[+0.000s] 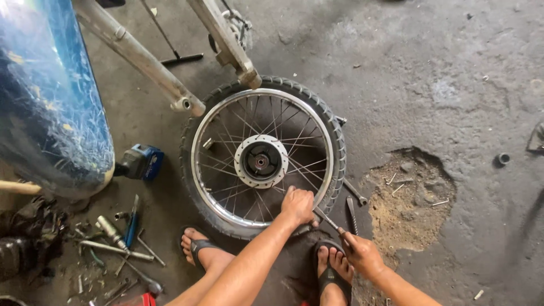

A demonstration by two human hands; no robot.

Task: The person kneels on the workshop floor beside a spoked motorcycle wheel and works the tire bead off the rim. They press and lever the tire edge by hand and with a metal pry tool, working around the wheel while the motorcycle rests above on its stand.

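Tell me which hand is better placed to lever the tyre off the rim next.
Probably the right hand: it grips the tyre lever, whose tip sits at the rim. The left hand presses on the tyre, steadying it.

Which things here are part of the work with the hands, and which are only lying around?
In use: spoked wheel, tyre, metal lever, left hand, right hand.

Lying about: scattered hand tools, blue power tool, two loose levers, small ring.

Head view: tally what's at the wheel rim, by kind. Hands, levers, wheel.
Hands: 2, left hand on the rim, right hand gripping a lever
Tyre levers: 3, held lever
Spoked wheel: 1
Total: 6
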